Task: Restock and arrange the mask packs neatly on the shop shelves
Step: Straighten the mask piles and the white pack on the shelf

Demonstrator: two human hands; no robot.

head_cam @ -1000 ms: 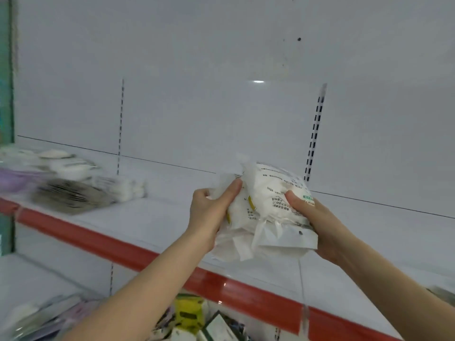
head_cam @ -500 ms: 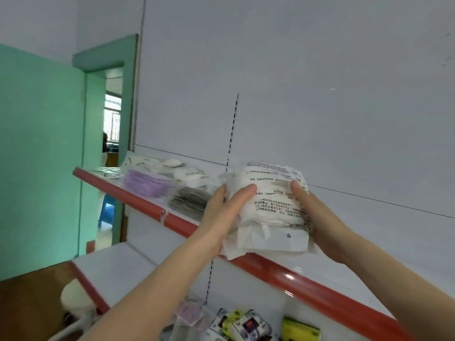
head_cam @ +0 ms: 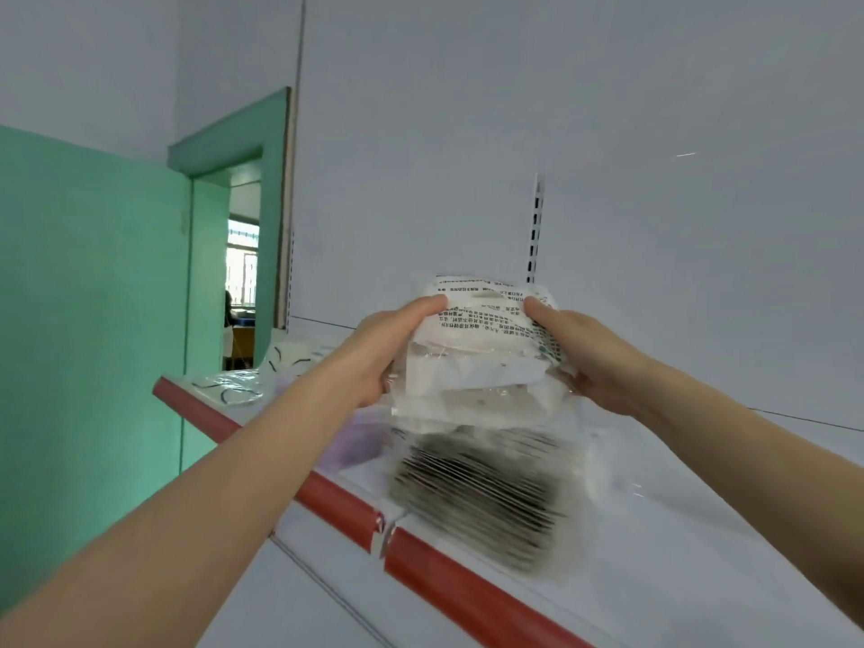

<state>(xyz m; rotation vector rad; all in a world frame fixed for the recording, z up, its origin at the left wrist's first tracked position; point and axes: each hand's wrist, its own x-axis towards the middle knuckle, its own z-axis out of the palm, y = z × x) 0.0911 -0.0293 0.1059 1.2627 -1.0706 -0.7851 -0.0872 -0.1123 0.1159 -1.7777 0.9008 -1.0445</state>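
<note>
Above the upper shelf (head_cam: 692,530), near its left end: a bundle of white mask packs (head_cam: 477,348) in clear wrapping, printed side up, held in the air between both hands. The left hand (head_cam: 376,360) grips the bundle's left side, thumb on top and fingers curled beneath; the right hand (head_cam: 596,367) grips the right side in the same way. The bundle hangs just over a pack of dark masks (head_cam: 481,493), which lies on the shelf close behind the red edge strip (head_cam: 467,586). Whether the two touch cannot be told, as the lower pack is blurred. Left of the dark pack lies a purple pack (head_cam: 355,441), partly hidden by the left forearm; further towards the shelf's end lie clear packs with black loops (head_cam: 234,385). Behind: a white back panel with a slotted upright (head_cam: 536,226). At left: a green wall and an open doorway (head_cam: 241,282). Progress, as judged: a row is begun at the left end, and the white bundle is not yet set down. Placing it, squaring it with its neighbours and stocking the shelf further to the right appear to be left
</note>
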